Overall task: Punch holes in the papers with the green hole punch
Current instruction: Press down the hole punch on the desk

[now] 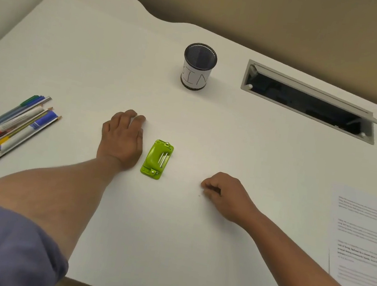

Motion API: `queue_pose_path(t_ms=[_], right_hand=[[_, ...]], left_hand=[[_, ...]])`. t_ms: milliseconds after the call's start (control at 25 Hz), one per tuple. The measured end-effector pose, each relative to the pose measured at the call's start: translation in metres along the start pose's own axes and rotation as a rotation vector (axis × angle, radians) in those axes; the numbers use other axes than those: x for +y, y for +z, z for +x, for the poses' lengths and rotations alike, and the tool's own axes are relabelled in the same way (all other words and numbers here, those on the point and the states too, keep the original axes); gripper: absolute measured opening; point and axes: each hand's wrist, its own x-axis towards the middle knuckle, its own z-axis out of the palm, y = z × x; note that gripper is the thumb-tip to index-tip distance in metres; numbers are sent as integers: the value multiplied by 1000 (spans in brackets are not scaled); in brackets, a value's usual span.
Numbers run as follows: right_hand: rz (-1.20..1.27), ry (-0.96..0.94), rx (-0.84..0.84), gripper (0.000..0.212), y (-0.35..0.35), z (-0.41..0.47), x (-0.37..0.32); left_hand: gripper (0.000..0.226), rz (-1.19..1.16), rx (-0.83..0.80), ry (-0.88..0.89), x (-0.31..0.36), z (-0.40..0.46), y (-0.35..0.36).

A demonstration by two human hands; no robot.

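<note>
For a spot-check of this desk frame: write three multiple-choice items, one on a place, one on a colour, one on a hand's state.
1. The hole punch lies
A. between the two hands
B. inside the mesh cup
C. on the papers

2. The hole punch is
A. red
B. green
C. black

3. The right hand is
A. flat, fingers spread
B. gripping a pen
C. curled, on the table

Answers: 1 A, left hand beside it; 2 B, bright green body; 3 C, fingers tucked, no object seen in them.
</note>
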Motion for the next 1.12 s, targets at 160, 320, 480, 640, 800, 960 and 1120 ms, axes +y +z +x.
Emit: queue_pose_path(t_ms=[160, 320, 480, 640, 800, 960, 1120], right_hand=[[-64, -58, 12, 15, 11, -8, 2], [-104, -173, 190, 12, 26, -14, 2], [-185, -275, 257, 13, 30, -12, 4], [-300, -281, 282, 23, 33, -8, 0], [-436, -254, 248, 29, 34, -5, -6], [-301, -141, 172, 31, 30, -1, -7], [147, 93, 158, 23, 8, 19, -12]], left_hand=[[36, -5, 12, 3, 0, 0, 0], [36, -1, 18, 9, -1, 0, 1], [37, 0, 18, 11, -2, 0, 1], [36, -3, 19, 11, -2, 1, 2], [36, -3, 19, 11, -3, 1, 3], [37, -1, 17, 11, -3, 1, 3], [39, 0, 17, 13, -3, 1, 2]])
